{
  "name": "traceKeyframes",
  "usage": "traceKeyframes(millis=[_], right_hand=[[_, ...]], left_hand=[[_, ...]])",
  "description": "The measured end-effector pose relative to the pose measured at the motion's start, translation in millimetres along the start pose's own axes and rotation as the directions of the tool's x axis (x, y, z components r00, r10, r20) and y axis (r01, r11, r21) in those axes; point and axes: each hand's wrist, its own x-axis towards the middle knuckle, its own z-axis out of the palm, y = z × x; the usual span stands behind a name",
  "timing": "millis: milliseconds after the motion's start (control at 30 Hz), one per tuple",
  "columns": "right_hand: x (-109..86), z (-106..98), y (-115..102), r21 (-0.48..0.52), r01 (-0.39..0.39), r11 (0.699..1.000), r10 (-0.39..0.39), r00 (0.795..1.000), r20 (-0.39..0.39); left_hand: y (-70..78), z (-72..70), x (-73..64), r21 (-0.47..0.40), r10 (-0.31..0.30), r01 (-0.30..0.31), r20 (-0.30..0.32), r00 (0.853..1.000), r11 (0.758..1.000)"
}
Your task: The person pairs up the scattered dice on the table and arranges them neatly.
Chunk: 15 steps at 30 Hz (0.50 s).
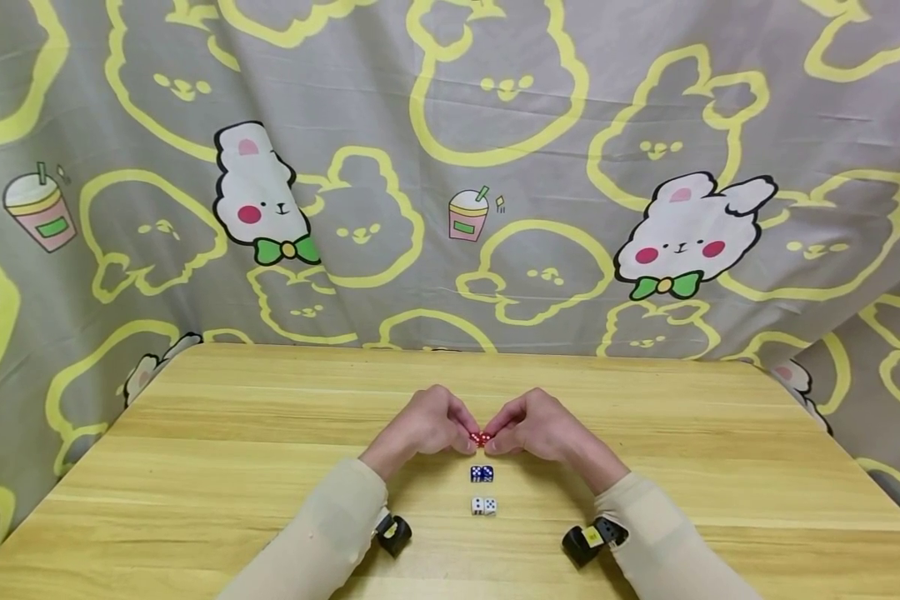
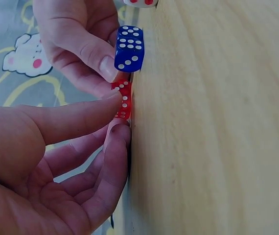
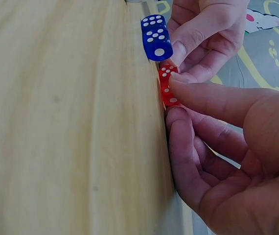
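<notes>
Two red dice sit side by side on the wooden table, between the fingertips of both hands. My left hand pinches the left red die between thumb and fingers. From the other side my right hand pinches the right red die the same way. Both wrist views show the red dice low at the tabletop, partly covered by the thumbs. Nearer to me stands a pair of blue dice, side by side. A pair of white dice lies nearer still, in line with the others.
The wooden table reaches back to a grey curtain with yellow outlines and rabbit figures, which also hangs at both sides. Black wrist cameras are strapped under the two sleeves, to either side of the dice.
</notes>
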Motion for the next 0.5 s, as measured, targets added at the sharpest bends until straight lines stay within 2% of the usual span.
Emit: traceKeyframes(millis=[300,400,500], right_hand=[[1.1,1,-1,0.009,-0.008,1.0,0.008,1.0,-0.002],[0.4,0,-1,0.029,-0.019,0.999,0.019,1.0,0.001],[-2.1,-4,-1,0.036,-0.011,0.999,0.01,1.0,0.008]], left_hand=[[-1.2,-4.1,-1.3,-0.001,0.01,-0.01,-0.012,1.0,1.0],[-0.4,-7.4,-1.6,0.036,0.033,-0.031,-0.049,0.998,0.999],[1.5,-11.5,-3.6,0.111,0.058,-0.046,-0.108,0.992,0.993]])
